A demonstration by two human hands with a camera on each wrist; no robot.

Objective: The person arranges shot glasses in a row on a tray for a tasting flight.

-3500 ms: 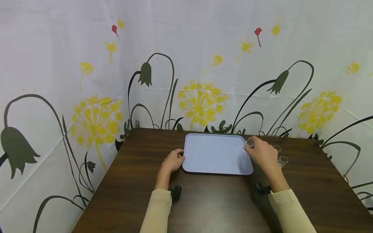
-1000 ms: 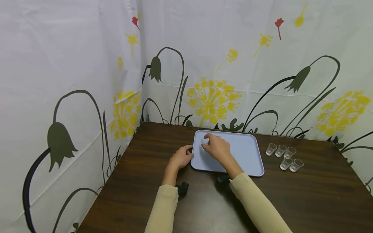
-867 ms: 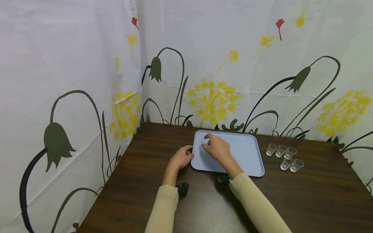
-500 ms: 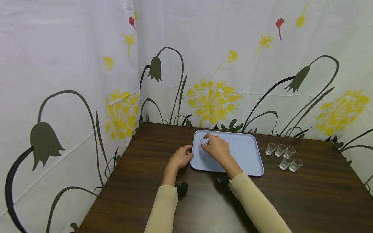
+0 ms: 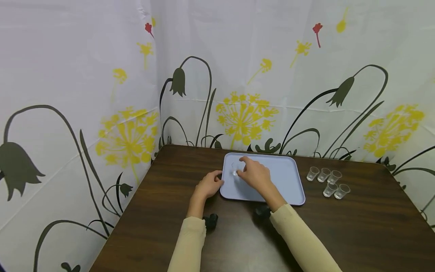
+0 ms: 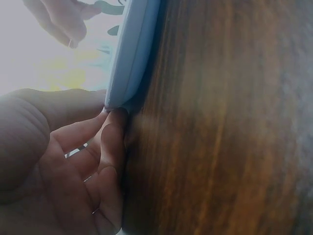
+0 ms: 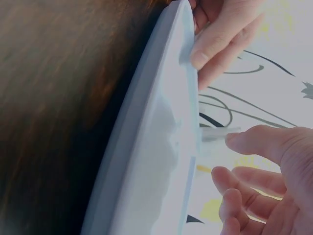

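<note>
Long cream left sleeve (image 5: pixel 188 245), matching right sleeve (image 5: pixel 303 238), both plain and fairly close-fitting, straight cuffs (image 5: pixel 195 223) ending above bare wrists (image 5: pixel 196 207), a small, lumpy black left camera (image 5: pixel 210 222) beside one cuff, a similar black right camera (image 5: pixel 262 213) beside the other

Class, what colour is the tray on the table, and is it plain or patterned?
Pale lilac-blue and plain: the tray shows best in the head view.
</note>
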